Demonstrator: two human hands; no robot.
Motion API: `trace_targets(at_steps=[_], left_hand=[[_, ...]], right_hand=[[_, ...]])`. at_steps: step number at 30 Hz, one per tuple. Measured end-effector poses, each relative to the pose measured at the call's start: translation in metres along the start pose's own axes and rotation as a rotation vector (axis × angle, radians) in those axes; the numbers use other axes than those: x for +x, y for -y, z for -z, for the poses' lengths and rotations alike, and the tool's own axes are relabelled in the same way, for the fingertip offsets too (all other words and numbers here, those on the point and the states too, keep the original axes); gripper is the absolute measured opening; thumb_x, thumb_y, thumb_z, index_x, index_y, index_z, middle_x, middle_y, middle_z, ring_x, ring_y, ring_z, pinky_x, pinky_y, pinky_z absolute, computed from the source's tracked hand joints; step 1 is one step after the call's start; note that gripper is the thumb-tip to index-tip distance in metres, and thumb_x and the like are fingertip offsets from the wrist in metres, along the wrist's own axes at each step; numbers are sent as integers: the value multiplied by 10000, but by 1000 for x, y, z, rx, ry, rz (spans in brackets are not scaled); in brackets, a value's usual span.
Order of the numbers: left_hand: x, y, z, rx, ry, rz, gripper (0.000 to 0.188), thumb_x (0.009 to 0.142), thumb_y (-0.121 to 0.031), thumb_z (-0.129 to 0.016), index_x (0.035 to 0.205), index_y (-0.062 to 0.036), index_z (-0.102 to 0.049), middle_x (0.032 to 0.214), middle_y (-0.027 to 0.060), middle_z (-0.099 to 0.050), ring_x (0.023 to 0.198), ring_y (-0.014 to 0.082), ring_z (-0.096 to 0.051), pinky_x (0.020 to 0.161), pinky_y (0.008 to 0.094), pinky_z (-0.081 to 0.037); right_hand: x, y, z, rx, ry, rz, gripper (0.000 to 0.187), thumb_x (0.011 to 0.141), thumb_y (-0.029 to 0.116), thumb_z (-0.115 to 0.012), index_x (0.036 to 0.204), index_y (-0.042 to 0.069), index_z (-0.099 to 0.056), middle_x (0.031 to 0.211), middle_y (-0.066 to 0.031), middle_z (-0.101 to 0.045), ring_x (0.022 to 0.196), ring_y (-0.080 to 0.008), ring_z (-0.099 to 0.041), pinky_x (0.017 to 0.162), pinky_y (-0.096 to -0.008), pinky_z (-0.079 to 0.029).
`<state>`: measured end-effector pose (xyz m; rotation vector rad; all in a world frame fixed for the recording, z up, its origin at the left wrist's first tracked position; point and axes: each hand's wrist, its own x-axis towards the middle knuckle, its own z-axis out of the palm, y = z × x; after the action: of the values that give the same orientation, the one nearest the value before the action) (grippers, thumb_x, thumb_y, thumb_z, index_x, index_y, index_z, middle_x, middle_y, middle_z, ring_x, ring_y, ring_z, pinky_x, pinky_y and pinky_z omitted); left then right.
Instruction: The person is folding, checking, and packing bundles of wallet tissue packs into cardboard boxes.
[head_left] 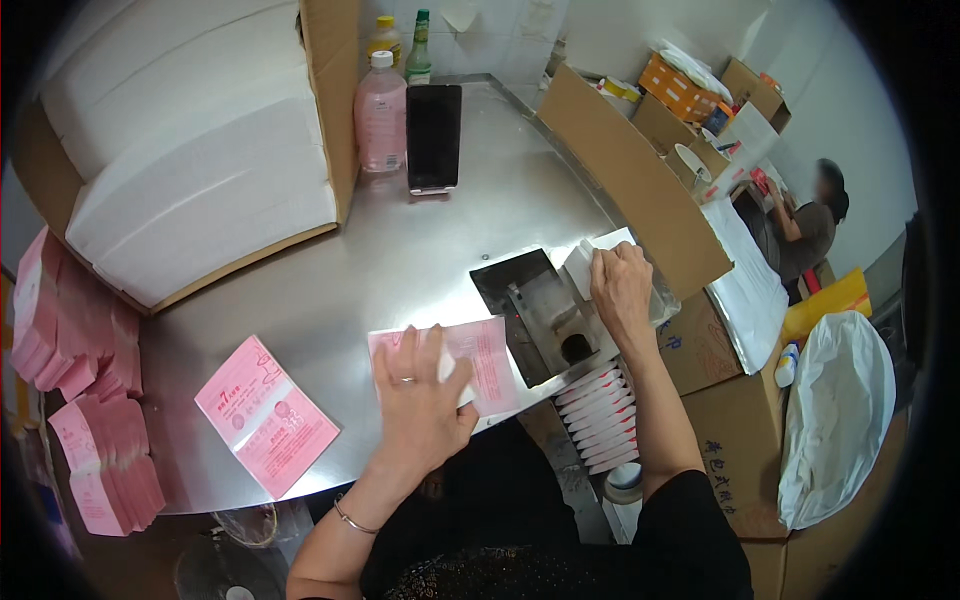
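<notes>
One thin bracelet [355, 520] nearest, around the left wrist. Just beyond, lays the left hand [422, 385] with fingers spread over a pink printed sheet [492, 355] at the near edge of a metal table [380, 265], thumb against a white folded pad [453, 372] resting on that sheet; cannot tell whether pinching the pad or merely pressing. Below the table edge, left of the right forearm [668, 415], a stack of white packets [597, 420] with red edges, and a pale roll [625, 482] beneath. Left of the left hand, a slanted pile of pink wrappers [268, 415] with a pale middle band. Farther left, beside the table, heaped pink bundles [105, 470].

Slightly farther, at the table's right, a metal box [533, 312] with a dark opening. Curls the right hand [622, 290] at its far right side, fingertips by a white piece [612, 238]; contact hidden, so cannot tell whether gripping.

Beyond, on the left, a large carton [335, 110] full of white stacks [210, 170]; next to it a dark phone [434, 138] propped upright, a pink bottle [382, 120] and, behind, a green bottle [420, 50]. To the right, a cardboard flap [640, 170] along the table. Farthest, past an orange box [680, 88], a co-worker [815, 235] with a red item [760, 181] in hand.
</notes>
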<state>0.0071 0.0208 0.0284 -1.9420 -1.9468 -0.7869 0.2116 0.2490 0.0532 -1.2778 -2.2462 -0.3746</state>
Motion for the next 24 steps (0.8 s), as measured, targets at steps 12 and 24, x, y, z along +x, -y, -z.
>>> trace_targets(at_steps=[12,24], left_hand=[[-21,-7,13,-210,255,128,518,797,-369,-724,1202,-67,-608,1089,148,-550,938,309,-550,711,450,-421],[-15,-12,41,-263,194,233,740,767,-111,-740,1442,-21,-450,1040,159,-552,885,305,-532,756,407,-437]], right_hand=[[-57,60,13,513,-146,400,421,811,-64,-572,1224,0,-627,1220,-217,-648,1146,-400,-616,991,-494,-482],[-48,125,-51,366,267,393,237,838,149,-602,1035,18,-618,981,-168,-661,965,-389,-631,1045,-670,-320]])
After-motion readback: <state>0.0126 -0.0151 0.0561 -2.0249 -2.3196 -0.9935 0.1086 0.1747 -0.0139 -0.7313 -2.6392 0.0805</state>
